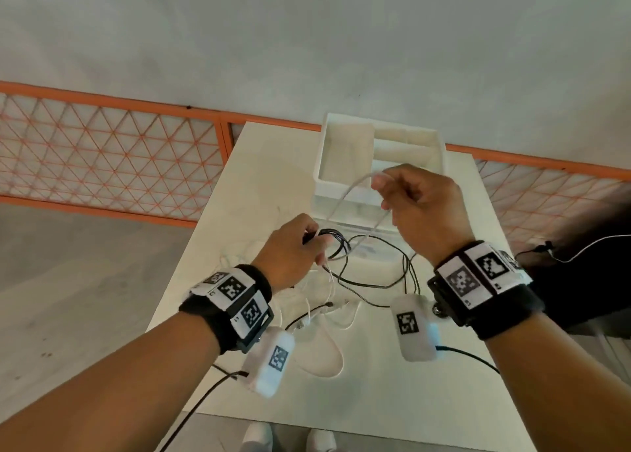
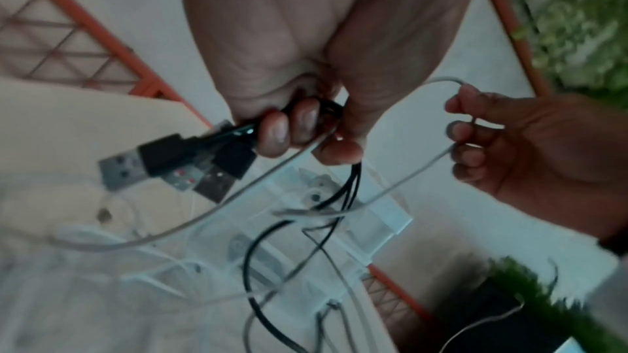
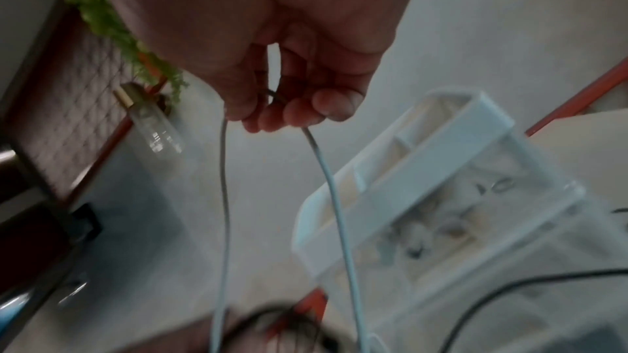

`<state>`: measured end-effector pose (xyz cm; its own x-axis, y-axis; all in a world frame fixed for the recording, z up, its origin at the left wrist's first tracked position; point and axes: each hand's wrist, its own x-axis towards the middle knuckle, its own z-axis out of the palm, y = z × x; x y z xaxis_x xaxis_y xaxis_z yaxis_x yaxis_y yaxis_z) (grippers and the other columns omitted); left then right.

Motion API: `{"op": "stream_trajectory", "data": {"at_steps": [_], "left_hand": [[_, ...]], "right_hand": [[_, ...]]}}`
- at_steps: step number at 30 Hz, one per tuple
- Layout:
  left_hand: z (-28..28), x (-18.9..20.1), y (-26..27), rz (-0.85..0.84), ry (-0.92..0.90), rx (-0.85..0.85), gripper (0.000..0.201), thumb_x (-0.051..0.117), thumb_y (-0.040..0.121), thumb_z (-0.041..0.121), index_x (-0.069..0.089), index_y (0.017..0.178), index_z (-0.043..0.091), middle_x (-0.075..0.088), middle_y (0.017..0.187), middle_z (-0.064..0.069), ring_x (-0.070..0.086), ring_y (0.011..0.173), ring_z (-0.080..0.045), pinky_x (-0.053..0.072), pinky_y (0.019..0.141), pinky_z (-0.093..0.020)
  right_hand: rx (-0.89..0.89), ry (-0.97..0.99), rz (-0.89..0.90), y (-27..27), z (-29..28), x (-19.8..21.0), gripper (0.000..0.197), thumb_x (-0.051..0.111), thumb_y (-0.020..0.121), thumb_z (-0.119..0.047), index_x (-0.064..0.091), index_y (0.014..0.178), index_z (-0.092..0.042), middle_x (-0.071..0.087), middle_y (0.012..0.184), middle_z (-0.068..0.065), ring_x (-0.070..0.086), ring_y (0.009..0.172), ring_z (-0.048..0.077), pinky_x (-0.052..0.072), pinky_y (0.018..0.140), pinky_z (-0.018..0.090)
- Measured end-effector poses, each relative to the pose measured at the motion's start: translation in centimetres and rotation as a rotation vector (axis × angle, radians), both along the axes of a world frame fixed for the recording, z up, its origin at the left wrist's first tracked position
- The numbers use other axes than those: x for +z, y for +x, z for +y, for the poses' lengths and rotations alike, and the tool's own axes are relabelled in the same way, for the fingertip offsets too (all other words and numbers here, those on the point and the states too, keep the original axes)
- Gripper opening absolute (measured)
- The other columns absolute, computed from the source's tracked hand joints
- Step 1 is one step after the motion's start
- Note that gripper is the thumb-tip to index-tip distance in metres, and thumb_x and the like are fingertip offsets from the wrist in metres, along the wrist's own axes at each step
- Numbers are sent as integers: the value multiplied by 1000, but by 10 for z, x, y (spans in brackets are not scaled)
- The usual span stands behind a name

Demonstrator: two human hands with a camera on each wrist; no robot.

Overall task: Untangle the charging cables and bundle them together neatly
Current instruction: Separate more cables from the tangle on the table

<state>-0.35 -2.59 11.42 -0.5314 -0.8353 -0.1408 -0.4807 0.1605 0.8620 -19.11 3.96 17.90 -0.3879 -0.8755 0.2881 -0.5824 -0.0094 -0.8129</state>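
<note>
Loose white and black cable ends (image 1: 327,310) lie tangled on the worktop (image 1: 259,164), nearest the body. Left hand (image 1: 293,250) grips a black cable bundle (image 2: 326,112), USB plugs (image 2: 142,160) protruding. Right hand (image 1: 423,209), raised, pinches a looped white cable (image 1: 345,195). White tray (image 1: 379,154) stands beyond.

Head view high, looking down at table (image 1: 266,164); wrist views close, facing fingers; all share white tray (image 1: 379,158).

White table (image 1: 239,185), white compartment tray (image 1: 321,164) on it — orange lattice fence (image 1: 112,151) behind
</note>
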Motion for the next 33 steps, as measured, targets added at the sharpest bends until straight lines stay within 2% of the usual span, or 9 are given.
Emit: {"op": "stream_trajectory", "data": {"at_steps": [6, 13, 15, 17, 20, 23, 25, 29, 33], "left_hand": [[-26, -23, 34, -393, -131, -74, 24, 53, 97, 37, 54, 86, 15, 63, 79, -4, 51, 62, -16, 34, 53, -28], [-25, -4, 45, -43, 45, -11, 36, 64, 92, 40, 63, 68, 14, 51, 57, -2, 37, 49, -15, 31, 49, -25], [-22, 17, 38, 7, 16, -2, 33, 66, 91, 38, 65, 71, 13, 55, 51, 8, 36, 44, -12, 31, 44, -23], [-19, 37, 29, -5, -28, -60, 27, 68, 90, 37, 67, 77, 14, 66, 55, 10, 38, 42, -11, 32, 41, -22], [-10, 54, 8, -51, -105, -156, 26, 70, 88, 39, 69, 80, 15, 74, 67, 5, 43, 40, -5, 35, 40, -18], [-5, 56, -5, -73, -167, -190, 25, 71, 88, 37, 69, 79, 13, 72, 64, 5, 44, 38, 2, 33, 42, -11], [-8, 51, 1, -149, -182, -188, 25, 69, 88, 41, 68, 78, 18, 71, 65, 7, 50, 46, 2, 34, 49, -14], [-19, 23, 30, -425, -198, -189, 32, 60, 94, 43, 60, 70, 21, 64, 63, 8, 48, 47, -1, 32, 49, -19], [-20, 2, 46, -423, -92, -131, 43, 49, 100, 43, 58, 73, 10, 69, 70, 4, 41, 36, -1, 30, 40, -13]], "right_hand": [[-484, 0, -92, -80, 18, -8, 17, 64, 89, -50, 71, 76, -41, 62, 61, -14, 59, 63, 11, 48, 65, 32], [-585, 279, 52, -106, 34, -26, 28, 56, 99, -34, 67, 122, -24, 66, 117, 5, 62, 112, 29, 41, 87, 29], [-526, 427, 119, -98, 36, -35, 51, 61, 94, -21, 50, 144, -26, 47, 147, 9, 53, 129, 31, 42, 102, 35], [-418, 394, 213, -76, 37, -37, 72, 65, 87, -13, 36, 152, -30, 32, 156, 6, 59, 118, 29, 43, 102, 35], [-23, 189, 321, -28, 26, -35, 73, 70, 84, -17, 41, 146, -41, 49, 144, -4, 60, 65, 14, 55, 80, 32], [137, 223, 420, -4, 11, -39, 25, 67, 90, -25, 71, 112, -34, 73, 98, -13, 62, 75, 10, 57, 81, 33], [41, 189, 367, -13, 8, -38, 14, 67, 92, -20, 80, 95, -25, 77, 88, -10, 68, 82, 11, 55, 84, 30], [-307, 32, 345, -59, 14, -27, 15, 69, 91, -25, 80, 101, -24, 70, 107, 12, 65, 83, 21, 44, 79, 21], [-477, 303, 257, -95, 15, -21, 25, 53, 97, -47, 72, 112, -41, 64, 118, 10, 61, 88, 27, 40, 77, 28]]}}
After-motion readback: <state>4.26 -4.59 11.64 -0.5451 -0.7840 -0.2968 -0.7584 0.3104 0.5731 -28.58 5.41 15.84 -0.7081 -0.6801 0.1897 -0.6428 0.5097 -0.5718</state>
